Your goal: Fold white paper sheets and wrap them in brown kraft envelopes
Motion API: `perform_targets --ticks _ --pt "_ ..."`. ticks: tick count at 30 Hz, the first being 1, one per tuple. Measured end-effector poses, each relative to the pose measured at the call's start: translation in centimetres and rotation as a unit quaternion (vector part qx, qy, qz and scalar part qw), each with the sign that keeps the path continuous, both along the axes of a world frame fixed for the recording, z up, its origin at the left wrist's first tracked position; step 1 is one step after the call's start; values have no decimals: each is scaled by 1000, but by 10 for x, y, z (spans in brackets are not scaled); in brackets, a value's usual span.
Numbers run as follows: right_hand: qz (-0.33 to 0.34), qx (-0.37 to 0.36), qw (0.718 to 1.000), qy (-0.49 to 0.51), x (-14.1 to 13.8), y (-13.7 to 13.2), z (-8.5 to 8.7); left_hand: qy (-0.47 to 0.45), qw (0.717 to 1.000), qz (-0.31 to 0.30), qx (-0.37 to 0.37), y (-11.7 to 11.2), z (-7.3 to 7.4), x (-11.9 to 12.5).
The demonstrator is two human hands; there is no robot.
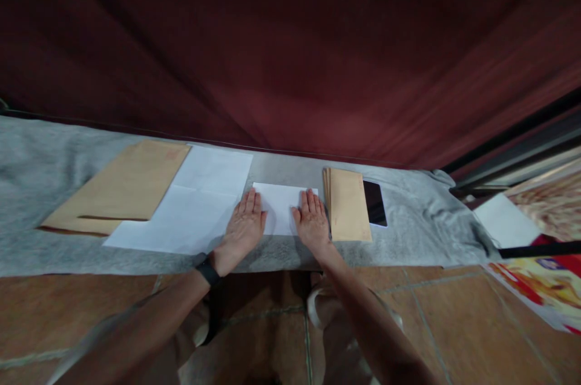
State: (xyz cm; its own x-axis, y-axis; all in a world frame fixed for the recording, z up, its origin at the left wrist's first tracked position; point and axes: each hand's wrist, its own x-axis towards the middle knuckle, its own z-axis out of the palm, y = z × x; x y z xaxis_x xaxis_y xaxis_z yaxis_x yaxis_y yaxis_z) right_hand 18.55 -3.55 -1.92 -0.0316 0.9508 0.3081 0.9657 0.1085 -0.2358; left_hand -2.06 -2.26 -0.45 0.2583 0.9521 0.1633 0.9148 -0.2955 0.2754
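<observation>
A small folded white sheet (282, 206) lies on a grey cloth-covered surface (408, 221). My left hand (242, 229) lies flat on its left edge, fingers stretched out. On its right edge rests my right hand (312, 221), also flat with fingers together and extended. Neither hand grips anything. A black band (207, 272) circles my left wrist.
Left of the hands lie larger white sheets (195, 203) and a big brown envelope (122, 185). To the right lie a stack of small brown envelopes (347, 203) and a black phone (374, 203). A dark red curtain (290, 46) hangs behind. Tiled floor (454, 324) lies below.
</observation>
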Motion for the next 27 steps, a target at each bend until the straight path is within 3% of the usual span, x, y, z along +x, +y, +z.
perform_targets --ticks 5,12,17,22,27 --pt "-3 14 1000 10 2 -3 -4 -38 999 -8 -13 5 5 -11" --pt "0 -2 1000 13 2 -5 5 -107 993 -36 20 -1 -6 -5" --pt "78 -29 996 15 -8 -13 18 -135 990 -37 4 -3 -10 0" --pt "149 -69 986 5 -16 -24 20 -234 971 13 -53 3 -1 -3" --pt "170 -92 981 -1 -14 -27 25 -349 924 96 -121 14 11 -10"
